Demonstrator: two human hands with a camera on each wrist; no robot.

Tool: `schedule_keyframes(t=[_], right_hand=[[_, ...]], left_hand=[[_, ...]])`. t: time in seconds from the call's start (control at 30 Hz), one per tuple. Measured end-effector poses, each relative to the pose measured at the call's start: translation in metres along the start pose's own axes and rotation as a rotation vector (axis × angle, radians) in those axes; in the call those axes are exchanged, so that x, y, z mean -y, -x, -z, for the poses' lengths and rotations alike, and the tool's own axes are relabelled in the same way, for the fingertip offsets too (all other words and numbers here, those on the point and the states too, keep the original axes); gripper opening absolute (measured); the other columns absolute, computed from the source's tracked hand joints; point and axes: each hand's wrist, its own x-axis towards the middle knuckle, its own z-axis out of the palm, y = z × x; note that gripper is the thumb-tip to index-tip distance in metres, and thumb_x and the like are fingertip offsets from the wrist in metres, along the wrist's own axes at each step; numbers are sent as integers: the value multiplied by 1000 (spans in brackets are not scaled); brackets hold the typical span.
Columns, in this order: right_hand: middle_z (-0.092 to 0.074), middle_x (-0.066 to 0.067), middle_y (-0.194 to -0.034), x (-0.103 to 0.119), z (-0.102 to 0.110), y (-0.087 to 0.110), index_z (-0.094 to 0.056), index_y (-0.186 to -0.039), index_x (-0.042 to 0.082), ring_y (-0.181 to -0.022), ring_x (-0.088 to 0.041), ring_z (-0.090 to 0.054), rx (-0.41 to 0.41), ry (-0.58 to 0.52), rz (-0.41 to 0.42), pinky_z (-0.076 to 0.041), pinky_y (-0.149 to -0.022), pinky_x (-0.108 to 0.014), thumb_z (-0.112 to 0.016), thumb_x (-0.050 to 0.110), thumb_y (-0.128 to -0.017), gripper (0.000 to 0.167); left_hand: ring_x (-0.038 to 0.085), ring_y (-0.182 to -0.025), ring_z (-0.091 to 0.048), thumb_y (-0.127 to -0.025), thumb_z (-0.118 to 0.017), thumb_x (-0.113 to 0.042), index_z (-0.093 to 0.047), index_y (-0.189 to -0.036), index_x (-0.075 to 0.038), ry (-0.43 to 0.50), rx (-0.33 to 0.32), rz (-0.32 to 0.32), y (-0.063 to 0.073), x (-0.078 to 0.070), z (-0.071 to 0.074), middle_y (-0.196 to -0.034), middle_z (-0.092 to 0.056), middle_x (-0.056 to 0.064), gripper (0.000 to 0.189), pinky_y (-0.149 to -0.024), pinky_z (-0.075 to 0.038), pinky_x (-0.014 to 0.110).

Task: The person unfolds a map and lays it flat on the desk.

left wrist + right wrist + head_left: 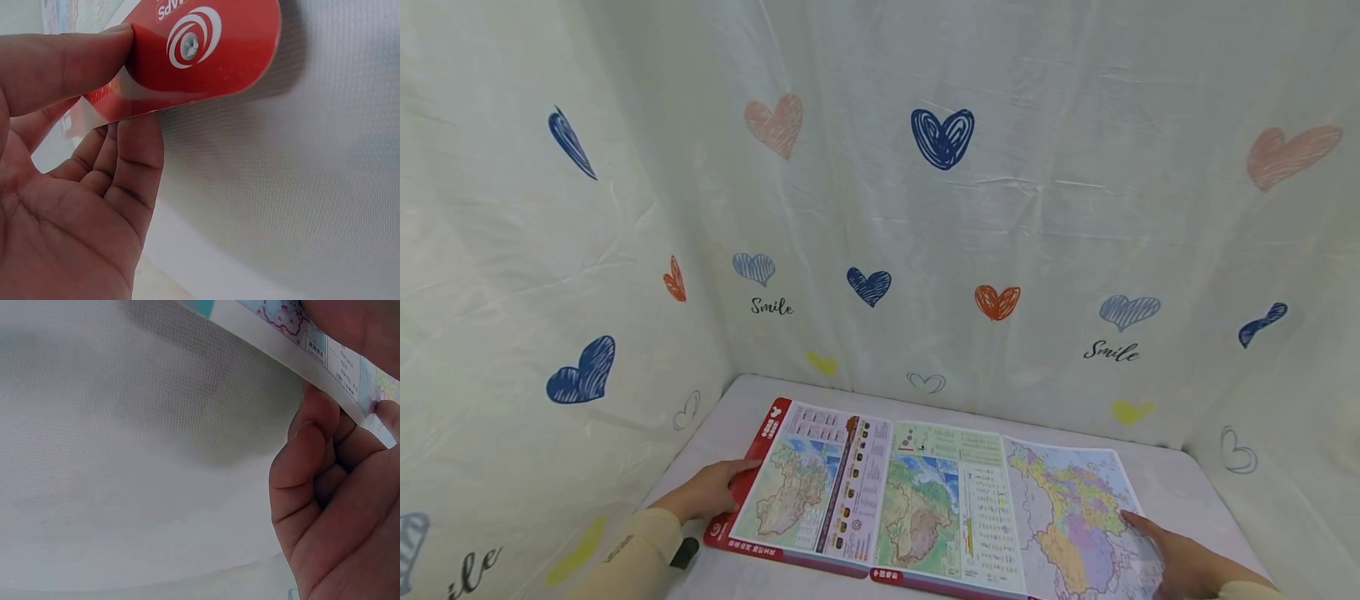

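Observation:
A folding map (925, 500) with red borders lies spread out in several panels across the white table. At its left end, my left hand (709, 490) pinches the red edge. The left wrist view has the thumb on top of the red corner (206, 50) and curled fingers underneath. By the right end, my right hand (1180, 554) holds the panel with a colourful map (1078, 517). In the right wrist view, the map's edge (281, 353) sits between the thumb above and the curled fingers (300, 462) below, raised a little over the tabletop.
A white curtain (880, 208) printed with hearts and "Smile" surrounds the table on the back and sides. The white tabletop (1195, 492) shows beyond the map's right end. A small black object (685, 552) is by the left wrist.

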Motion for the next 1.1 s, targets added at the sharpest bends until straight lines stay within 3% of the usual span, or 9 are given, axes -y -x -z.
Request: schedule_keyframes(t=[0.33, 0.63, 0.8, 1.1], right_hand=[[-56, -18, -106, -4, -1, -1, -32, -150, 1, -85, -29, -52, -11, -4, 24, -49, -85, -60, -96, 27, -54, 118], [-57, -18, -105, -4, -3, 0, -28, -152, 1, -82, -28, -54, -8, -74, -22, -55, -80, -55, -95, 36, -48, 129], [-57, -20, -106, -1, -3, 3, -29, -152, 0, -83, -29, -54, -8, -58, -23, -52, -82, -59, -95, 39, -48, 129], [-59, -22, -107, -9, -1, 0, -34, -151, 1, -86, -33, -55, -4, -51, -32, -48, -81, -64, -95, 30, -50, 121]], left_hand=[[29, -98, -53, -72, -82, 1, -54, -141, -1, -39, -14, -1, -2, 1, 0, -125, -57, 22, 74, -78, -56, 44], [28, -94, -53, -72, -82, 2, -54, -140, 0, -31, -26, 15, -2, 2, 0, -115, -59, 19, 73, -73, -56, 41], [26, -89, -52, -73, -80, 4, -54, -139, 2, -60, -35, 13, -3, 3, -1, -101, -58, 13, 72, -70, -54, 38], [26, -88, -51, -74, -80, 2, -52, -141, 2, -70, -47, 20, -3, 4, -2, -102, -54, 14, 72, -71, -54, 38]])
